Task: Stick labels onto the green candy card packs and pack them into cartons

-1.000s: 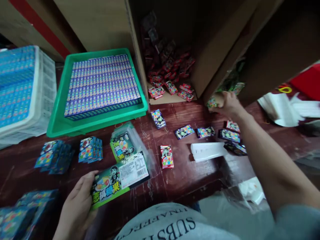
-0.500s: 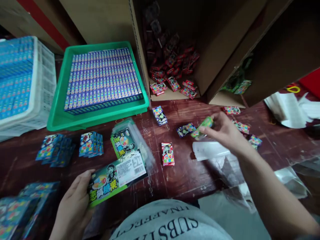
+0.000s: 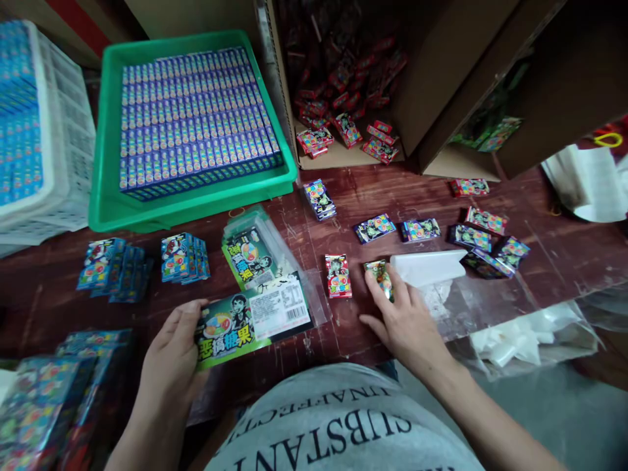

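Note:
My left hand (image 3: pixel 171 350) grips the left end of a green and black printed candy card (image 3: pixel 226 333) with a white barcode label. Its upper edge overlaps a clear plastic pack with a similar green card (image 3: pixel 245 255), lying on the table. My right hand (image 3: pixel 405 317) rests over a small green candy box (image 3: pixel 379 271) lying flat. Its fingertips touch the box, with the fingers spread and the thumb apart. Left of that box lies a red candy box (image 3: pixel 337 276). Beyond are small purple boxes (image 3: pixel 375 228) and a rolled white sheet (image 3: pixel 426 268).
A green tray (image 3: pixel 191 212) holds rows of purple boxes. Left of it stands a white basket (image 3: pixel 66 131) of blue boxes. Blue box stacks (image 3: pixel 184 258) lie in front. A cardboard carton (image 3: pixel 333 160) holds loose red boxes. Clear plastic bags (image 3: pixel 534 340) hang over the table's right edge.
My right hand has moved left and towards me, laying the green candy box, earlier pinched in the air, on the table beside the red one. My left hand still holds the card. The view has shifted.

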Demonstrator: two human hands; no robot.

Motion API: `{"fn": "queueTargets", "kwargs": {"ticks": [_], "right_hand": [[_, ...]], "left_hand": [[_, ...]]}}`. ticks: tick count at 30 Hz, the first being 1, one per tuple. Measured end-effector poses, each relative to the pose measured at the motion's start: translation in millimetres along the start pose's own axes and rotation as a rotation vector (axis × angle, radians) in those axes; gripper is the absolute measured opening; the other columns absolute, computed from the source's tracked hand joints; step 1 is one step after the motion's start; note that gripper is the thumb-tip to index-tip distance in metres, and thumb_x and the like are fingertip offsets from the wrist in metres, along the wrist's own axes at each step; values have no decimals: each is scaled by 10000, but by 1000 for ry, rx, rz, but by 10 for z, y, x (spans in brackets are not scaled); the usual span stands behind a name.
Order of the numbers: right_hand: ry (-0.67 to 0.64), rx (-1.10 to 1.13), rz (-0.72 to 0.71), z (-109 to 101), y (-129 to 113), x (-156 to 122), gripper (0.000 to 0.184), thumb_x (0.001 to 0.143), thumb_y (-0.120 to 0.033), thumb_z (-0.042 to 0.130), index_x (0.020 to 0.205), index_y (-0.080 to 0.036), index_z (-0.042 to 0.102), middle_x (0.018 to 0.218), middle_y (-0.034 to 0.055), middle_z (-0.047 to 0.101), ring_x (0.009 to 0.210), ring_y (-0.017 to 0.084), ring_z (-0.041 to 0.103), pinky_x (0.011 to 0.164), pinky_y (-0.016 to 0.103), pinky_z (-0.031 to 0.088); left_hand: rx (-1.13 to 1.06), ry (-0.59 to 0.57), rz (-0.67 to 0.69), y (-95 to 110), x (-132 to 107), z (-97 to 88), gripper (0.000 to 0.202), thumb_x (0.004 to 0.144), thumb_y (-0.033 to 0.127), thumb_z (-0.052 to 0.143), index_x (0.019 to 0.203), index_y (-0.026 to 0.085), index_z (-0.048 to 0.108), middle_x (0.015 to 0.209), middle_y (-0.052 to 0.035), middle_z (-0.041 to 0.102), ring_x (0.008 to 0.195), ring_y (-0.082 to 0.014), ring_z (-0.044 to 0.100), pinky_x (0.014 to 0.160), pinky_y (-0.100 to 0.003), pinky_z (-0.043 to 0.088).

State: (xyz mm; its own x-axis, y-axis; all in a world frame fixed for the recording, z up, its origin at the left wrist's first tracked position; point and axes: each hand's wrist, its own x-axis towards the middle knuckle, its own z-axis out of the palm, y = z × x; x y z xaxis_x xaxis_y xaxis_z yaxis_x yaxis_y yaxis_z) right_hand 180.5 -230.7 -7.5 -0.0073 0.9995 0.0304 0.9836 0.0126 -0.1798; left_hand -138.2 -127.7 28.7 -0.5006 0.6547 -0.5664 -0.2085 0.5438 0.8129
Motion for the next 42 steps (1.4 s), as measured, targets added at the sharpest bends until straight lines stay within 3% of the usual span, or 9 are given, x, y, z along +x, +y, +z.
{"fn": "queueTargets", "kwargs": {"ticks": [5,9,13,17,21,24,29,34,42], "right_hand": [[-46,-85,-155,-332,320,255,1214,824,-691,665,1642,-102,-13,1631,284,297,1411,497,398,1068,695,401],[-157,-75,-510,-340,479,599,1292,770,-583,799,1642,-161,-56,1585,250,413,1478,429,353,1218,698,136],[-231,-21,-561,-184,343,777,1209,817,-392,812,1641,-139,-37,1425,221,594,1335,373,544,1226,618,243],[-162,96,-471,73,83,811,1250,782,-632,757,1638,-93,22,1567,269,419,1420,419,438,1209,612,299],[-38,204,-435,329,-88,783,849,889,-605,649,1571,-192,357,1544,185,478,1373,407,463,1135,627,383],[18,435,-485,281,-150,756,693,888,-540,692,1477,-238,489,1446,164,557,1303,357,517,1073,567,458],[-236,763,-796,55,-295,824,783,783,-573,791,1440,-283,482,1460,109,567,1327,292,522,1098,506,460],[-177,718,-783,285,-458,901,741,709,-656,799,1258,-247,515,1453,150,545,1306,326,527,1062,563,470],[-60,493,-795,502,-514,870,624,769,-683,715,1148,-217,542,1290,166,581,1175,352,572,976,566,499]], "left_hand": [[31,-51,95,-97,93,-213,360,662,384,857,931,189,716,705,60,689,474,-83,567,375,-149,426],[58,-33,121,-163,77,-331,365,685,404,847,944,185,711,701,70,680,450,-72,541,359,-150,399],[3,-51,106,-204,47,-432,434,648,472,865,928,191,687,674,58,669,458,-86,552,377,-160,408],[-26,-34,100,-241,77,-541,462,623,506,871,909,205,670,681,54,669,487,-101,571,404,-174,438],[-30,-25,118,-259,130,-622,409,672,486,836,907,197,666,694,49,664,517,-106,591,455,-189,473],[-28,-28,148,-260,165,-662,370,716,483,805,899,201,650,678,45,650,525,-116,600,490,-207,491],[-3,-112,155,-265,228,-672,428,685,521,829,886,197,634,676,43,632,508,-110,579,487,-213,485],[11,-200,99,-310,238,-644,470,670,541,842,891,200,606,746,28,669,532,-119,599,509,-233,506],[24,-158,167,-382,315,-646,457,685,543,833,886,188,627,767,2,676,615,-143,634,581,-247,531]]}}
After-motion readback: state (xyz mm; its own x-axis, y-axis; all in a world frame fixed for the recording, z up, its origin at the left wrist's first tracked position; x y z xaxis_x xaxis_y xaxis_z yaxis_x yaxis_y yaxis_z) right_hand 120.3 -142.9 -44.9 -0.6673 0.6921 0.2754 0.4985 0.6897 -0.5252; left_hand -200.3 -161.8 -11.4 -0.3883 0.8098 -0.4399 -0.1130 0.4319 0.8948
